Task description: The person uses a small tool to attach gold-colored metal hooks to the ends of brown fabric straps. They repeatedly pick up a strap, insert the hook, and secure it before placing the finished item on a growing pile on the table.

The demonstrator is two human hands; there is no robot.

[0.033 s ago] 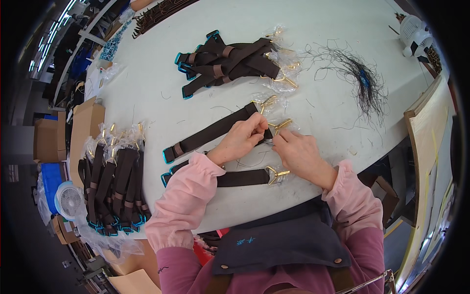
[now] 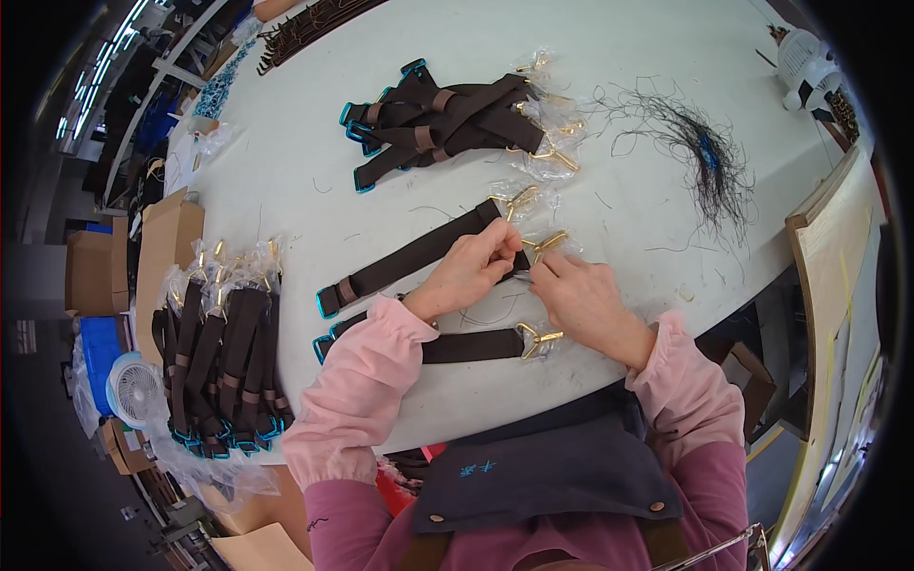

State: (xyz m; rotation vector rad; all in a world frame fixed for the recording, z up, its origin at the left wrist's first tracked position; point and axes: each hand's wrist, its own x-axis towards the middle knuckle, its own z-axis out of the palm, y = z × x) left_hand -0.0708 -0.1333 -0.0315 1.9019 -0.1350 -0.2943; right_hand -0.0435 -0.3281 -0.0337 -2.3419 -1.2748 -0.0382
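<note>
My left hand [image 2: 465, 270] is closed, its fingers pinched at the end of a dark brown webbing strap [image 2: 521, 262]. A gold clasp [image 2: 547, 245] in clear plastic wrap sits at that end. My right hand [image 2: 588, 301] is closed just right of it, fingers pressed together. A small silver tip [image 2: 522, 276] shows between the hands; the rest of it is hidden by the right fingers. Above lies another strap [image 2: 419, 249] with a blue-wrapped buckle [image 2: 328, 302]. Below lies a third strap [image 2: 471, 346], partly behind my left sleeve, its gold clasp [image 2: 541, 339] facing right.
A crossed pile of straps [image 2: 447, 119] lies farther back. More straps [image 2: 228, 357] are bunched at the left edge. A tangle of black threads [image 2: 705, 157] is at the right. A cardboard box [image 2: 171, 233] and a small white fan [image 2: 133, 388] stand left of the table [image 2: 647, 38].
</note>
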